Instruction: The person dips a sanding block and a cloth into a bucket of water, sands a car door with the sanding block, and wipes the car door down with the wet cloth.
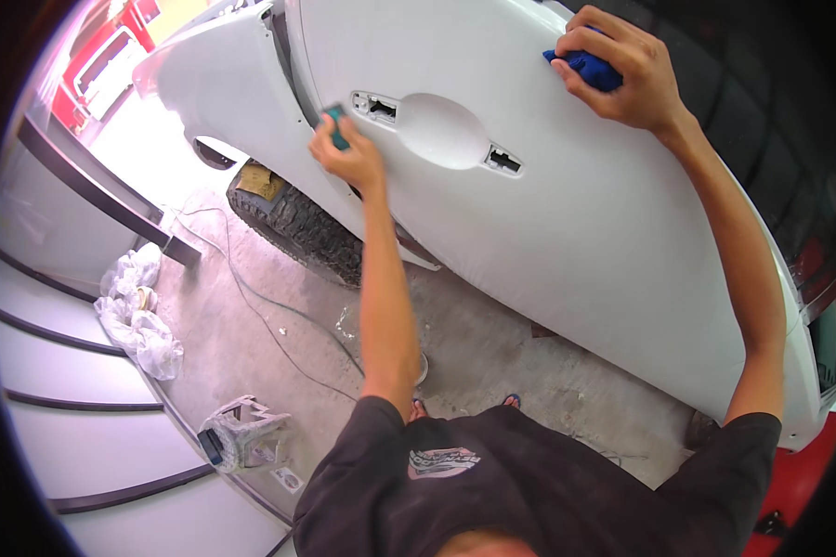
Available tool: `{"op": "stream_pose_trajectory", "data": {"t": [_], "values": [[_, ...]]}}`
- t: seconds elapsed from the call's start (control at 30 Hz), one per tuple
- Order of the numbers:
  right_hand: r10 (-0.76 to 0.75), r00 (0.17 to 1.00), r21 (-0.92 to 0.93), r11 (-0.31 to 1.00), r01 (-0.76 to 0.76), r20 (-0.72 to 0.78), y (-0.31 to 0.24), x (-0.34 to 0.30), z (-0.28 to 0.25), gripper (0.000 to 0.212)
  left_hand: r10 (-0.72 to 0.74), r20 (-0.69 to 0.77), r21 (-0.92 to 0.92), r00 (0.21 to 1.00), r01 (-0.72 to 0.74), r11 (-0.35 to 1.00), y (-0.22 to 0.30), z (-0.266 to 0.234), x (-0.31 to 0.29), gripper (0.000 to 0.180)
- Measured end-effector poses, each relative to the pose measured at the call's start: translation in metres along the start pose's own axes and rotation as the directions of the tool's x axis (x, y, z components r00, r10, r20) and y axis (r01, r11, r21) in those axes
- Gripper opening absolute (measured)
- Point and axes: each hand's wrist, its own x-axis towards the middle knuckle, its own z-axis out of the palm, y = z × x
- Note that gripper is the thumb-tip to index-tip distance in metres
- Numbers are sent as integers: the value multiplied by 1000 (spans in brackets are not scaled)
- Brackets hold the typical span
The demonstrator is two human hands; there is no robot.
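Note:
A white car door (567, 251) fills the middle of the head view, its outer handle removed so that two cut-outs show beside an oval recess (444, 132). My left hand (351, 160) grips a small green sanding block (336, 126) against the door's edge, left of the handle openings; the hand is slightly blurred. Farther up on the right, my right hand (633, 67) is closed round a crumpled blue cloth (589, 71) near the base of the dark window. Its fingers partly cover the cloth.
Left of the door lie the white fender (218, 79) and a knobbly tyre (297, 223). Cables (251, 292) trail over the concrete floor (241, 343). A plastic-wrapped stool (246, 434) and white plastic bags (139, 316) stand by the panelled wall (56, 371). A red vehicle (107, 65) is beyond.

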Motion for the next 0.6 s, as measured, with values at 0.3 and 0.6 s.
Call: {"op": "stream_pose_trajectory", "data": {"t": [0.3,0.6], "values": [[-13,999,2,1000,13,-42,0,1,-1,19,55,146,-52,988,-48,997,14,-17,3,24],[-8,999,-3,1000,7,-53,2,0,0,19,157,179,-92,971,-142,986,23,-22,-11,27]]}}
